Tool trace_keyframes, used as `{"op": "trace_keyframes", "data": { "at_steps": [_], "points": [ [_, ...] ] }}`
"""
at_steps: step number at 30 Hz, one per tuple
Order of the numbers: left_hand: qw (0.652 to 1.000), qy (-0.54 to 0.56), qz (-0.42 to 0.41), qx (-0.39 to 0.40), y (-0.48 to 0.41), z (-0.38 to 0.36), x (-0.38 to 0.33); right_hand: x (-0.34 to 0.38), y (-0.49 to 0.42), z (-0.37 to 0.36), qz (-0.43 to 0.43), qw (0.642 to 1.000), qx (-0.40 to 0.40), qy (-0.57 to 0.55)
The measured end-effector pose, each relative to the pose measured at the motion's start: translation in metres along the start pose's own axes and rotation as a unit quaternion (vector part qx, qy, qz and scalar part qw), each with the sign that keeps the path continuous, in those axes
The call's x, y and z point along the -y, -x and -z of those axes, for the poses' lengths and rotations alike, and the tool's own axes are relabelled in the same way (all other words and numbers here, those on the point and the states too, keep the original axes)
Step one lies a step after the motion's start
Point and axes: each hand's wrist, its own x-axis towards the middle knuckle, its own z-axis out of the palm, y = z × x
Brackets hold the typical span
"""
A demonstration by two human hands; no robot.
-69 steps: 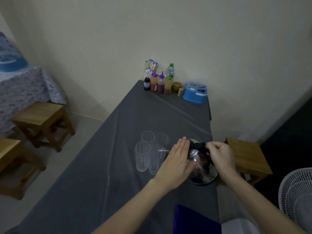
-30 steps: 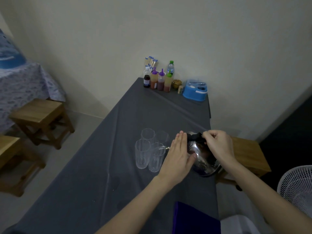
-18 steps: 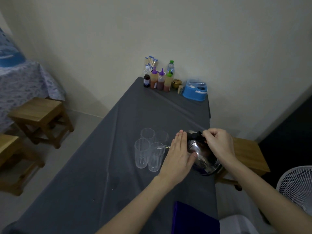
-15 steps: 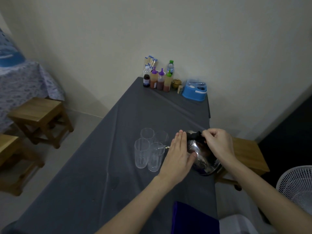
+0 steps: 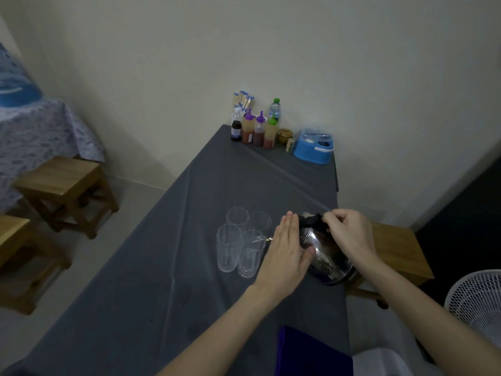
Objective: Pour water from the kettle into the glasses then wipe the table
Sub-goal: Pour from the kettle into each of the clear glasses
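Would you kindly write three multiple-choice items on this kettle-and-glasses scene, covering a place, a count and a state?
1. Where does the blue container stand?
A. far end of the table, by the wall
B. on a wooden stool
C. beside the glasses

2. How many clear glasses stand grouped together?
A. two
B. four
C. six

3. What state is the kettle in?
A. upright, untouched
B. lying on the floor
C. tilted, spout toward a glass

Answers:
1. A: it sits near the sauce bottles at the wall end.
2. B: four stand in a two-by-two cluster.
3. C: the right hand grips its handle, the left hand steadies its side, and the spout reaches the near-right glass.
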Motion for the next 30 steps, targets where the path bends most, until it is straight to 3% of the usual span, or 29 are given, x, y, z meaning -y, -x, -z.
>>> {"op": "trace_keyframes", "data": {
  "at_steps": [9,15,20,30],
  "points": [
    [1.0,-0.01,-0.006,0.017,0.001,0.002,0.0,-0.009,0.006,-0.004,-0.018,0.999,-0.013,-0.025],
    [0.998,-0.041,-0.027,0.041,-0.002,0.003,0.002,-0.02,0.015,-0.007,-0.076,0.994,-0.035,-0.071],
    [0.992,-0.08,-0.069,0.063,-0.005,0.01,0.004,-0.03,0.024,-0.016,-0.158,0.972,-0.067,-0.162],
    [0.979,-0.106,-0.143,0.095,-0.006,0.033,0.012,-0.017,0.05,-0.026,-0.196,0.938,-0.119,-0.262]
  ]
}}
